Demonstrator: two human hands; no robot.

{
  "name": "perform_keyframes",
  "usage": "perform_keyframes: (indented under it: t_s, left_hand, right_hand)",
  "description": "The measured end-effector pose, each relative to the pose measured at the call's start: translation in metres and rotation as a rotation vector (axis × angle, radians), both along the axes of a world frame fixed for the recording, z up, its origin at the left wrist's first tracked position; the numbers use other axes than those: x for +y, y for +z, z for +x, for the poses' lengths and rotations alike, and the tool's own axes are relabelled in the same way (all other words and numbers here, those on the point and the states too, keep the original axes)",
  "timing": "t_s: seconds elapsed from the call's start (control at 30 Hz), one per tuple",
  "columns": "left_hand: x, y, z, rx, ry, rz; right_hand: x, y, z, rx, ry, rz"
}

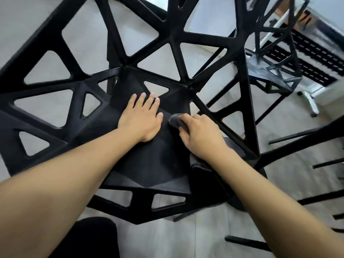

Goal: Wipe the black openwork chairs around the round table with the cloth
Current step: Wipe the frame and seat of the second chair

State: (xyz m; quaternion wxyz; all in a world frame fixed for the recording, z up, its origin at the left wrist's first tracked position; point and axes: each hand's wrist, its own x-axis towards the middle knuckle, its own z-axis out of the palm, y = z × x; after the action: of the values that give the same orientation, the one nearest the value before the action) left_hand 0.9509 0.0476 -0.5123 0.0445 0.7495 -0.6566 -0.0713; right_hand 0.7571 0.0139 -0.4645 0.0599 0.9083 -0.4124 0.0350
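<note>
Head view, looking down on a black openwork chair (pixel 149 161), seat close under the camera, backrest lattice rising toward the top of frame. Left hand (pixel 142 118) lies flat on the seat, palm down, fingers (pixel 143 97) spread and released, holding nothing. Right hand (pixel 201 136) just beside it on the seat's right side, fingers (pixel 186 119) curled and grasping a dark grey cloth (pixel 176 121); a bunched end of the cloth sticks out past the knuckles against the seat, and more cloth hangs out under the wrist over the seat's right edge. The two hands are near each other, not touching.

Chair's triangular cut-outs show pale floor (pixel 195 239) through them. Thick backrest struts block much of the view beyond.

Second black openwork chair (pixel 275 71) stands at upper right, behind the first chair's right edge, partly hidden by its frame. Past it a white-framed thing with a caster foot (pixel 312 107) and a black slotted panel (pixel 307 58); blurred, can't tell what they are. Black bars (pixel 301 135) cross the right edge of frame. A dark rounded shape (pixel 96 237) at bottom centre, likely the person's clothing, can't tell.
</note>
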Motion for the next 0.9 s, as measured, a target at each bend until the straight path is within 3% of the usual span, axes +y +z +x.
perform_keyframes:
  t_s: [0.17,0.23,0.33,0.43,0.67,0.9]
  left_hand:
    - [-0.001,0.002,-0.002,-0.010,0.003,0.014]
    - [0.000,0.002,-0.002,-0.016,-0.002,0.018]
    - [0.000,0.000,-0.001,-0.030,-0.010,0.014]
    - [-0.002,-0.001,0.001,-0.026,-0.008,0.005]
    - [-0.004,-0.002,0.003,-0.006,-0.004,0.020]
    - [-0.007,0.000,0.001,0.001,0.002,0.029]
  right_hand:
    - [0.060,0.017,-0.047,-0.110,0.101,0.190]
    - [0.045,0.006,-0.056,-0.105,0.147,0.096]
    - [-0.016,-0.005,-0.040,-0.063,0.002,-0.141]
    - [-0.054,-0.004,-0.022,-0.040,-0.066,-0.222]
    - [0.004,0.004,-0.069,-0.346,-0.099,0.100]
    - [-0.021,0.005,-0.043,-0.195,-0.132,0.052]
